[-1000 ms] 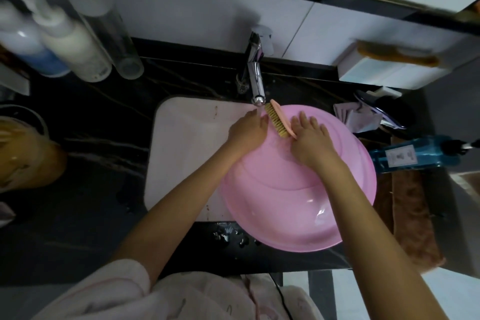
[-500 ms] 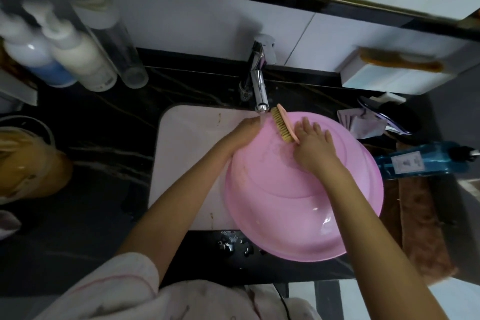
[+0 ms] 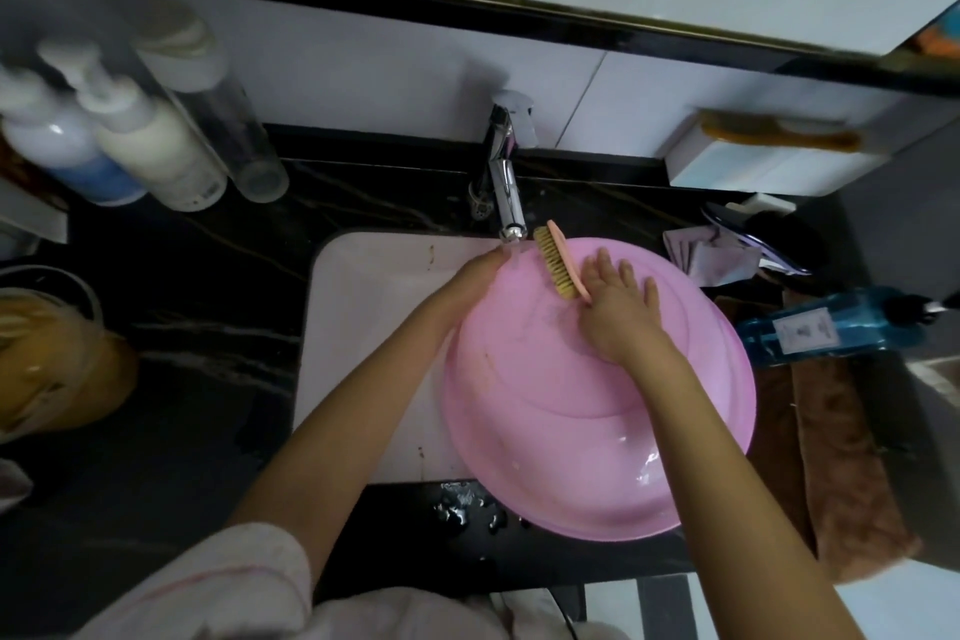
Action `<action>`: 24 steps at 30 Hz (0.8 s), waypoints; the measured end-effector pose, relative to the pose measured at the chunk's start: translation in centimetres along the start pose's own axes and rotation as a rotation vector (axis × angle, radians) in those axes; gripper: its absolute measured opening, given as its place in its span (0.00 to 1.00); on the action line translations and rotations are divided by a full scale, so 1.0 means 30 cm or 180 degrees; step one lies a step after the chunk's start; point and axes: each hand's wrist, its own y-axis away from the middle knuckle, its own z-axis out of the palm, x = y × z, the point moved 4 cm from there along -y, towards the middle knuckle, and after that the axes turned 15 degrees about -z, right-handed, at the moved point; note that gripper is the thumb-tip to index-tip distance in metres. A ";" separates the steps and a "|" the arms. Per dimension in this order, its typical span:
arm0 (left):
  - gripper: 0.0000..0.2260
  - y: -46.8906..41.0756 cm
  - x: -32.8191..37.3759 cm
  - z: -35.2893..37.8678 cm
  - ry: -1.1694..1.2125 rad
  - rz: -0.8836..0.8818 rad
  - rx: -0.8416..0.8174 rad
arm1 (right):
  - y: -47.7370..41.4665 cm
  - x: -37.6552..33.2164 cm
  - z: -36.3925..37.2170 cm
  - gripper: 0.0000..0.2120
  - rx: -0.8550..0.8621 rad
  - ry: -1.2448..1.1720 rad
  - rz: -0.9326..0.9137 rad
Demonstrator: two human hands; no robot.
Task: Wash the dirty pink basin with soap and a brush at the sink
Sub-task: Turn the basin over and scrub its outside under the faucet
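Now, pink basin: lying across the right side of the white sink, its near edge overhanging the dark desk.
Left hand: at the basin's far-left rim under the faucet; grip unclear.
Right hand: fingers spread on the basin, holding the brush by its near end.
Hands: apart.
Blue bottle: lying just right of the basin.

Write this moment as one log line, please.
stage: scrubbing | right hand: holds brush against pink basin | left hand: grips basin rim by faucet | basin: resting over white sink
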 end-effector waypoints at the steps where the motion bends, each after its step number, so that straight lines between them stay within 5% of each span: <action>1: 0.12 0.029 -0.053 -0.011 0.0250 -0.0203 0.0093 | 0.002 0.001 0.001 0.30 -0.0001 -0.0016 0.0007; 4: 0.13 0.125 -0.220 -0.001 0.0902 -0.0539 0.0490 | 0.005 0.010 0.001 0.30 0.0037 -0.0052 0.0011; 7: 0.13 0.136 -0.187 0.015 0.0835 -0.0203 0.0640 | 0.017 0.027 0.004 0.30 0.0136 -0.0086 -0.0010; 12: 0.10 0.087 -0.041 -0.001 0.0383 -0.0062 0.0211 | 0.023 0.023 0.015 0.30 0.0167 -0.0081 -0.0020; 17: 0.14 0.109 -0.214 0.001 0.0772 -0.0494 -0.0008 | 0.005 0.019 0.006 0.31 0.0041 0.0091 0.0001; 20: 0.21 0.150 -0.321 -0.008 0.0037 -0.0530 -0.0088 | 0.013 0.031 0.003 0.32 0.0016 0.0103 0.0084; 24: 0.10 0.202 -0.382 -0.075 -0.0348 -0.0558 0.0816 | 0.020 0.015 0.005 0.32 0.0132 0.0006 0.0121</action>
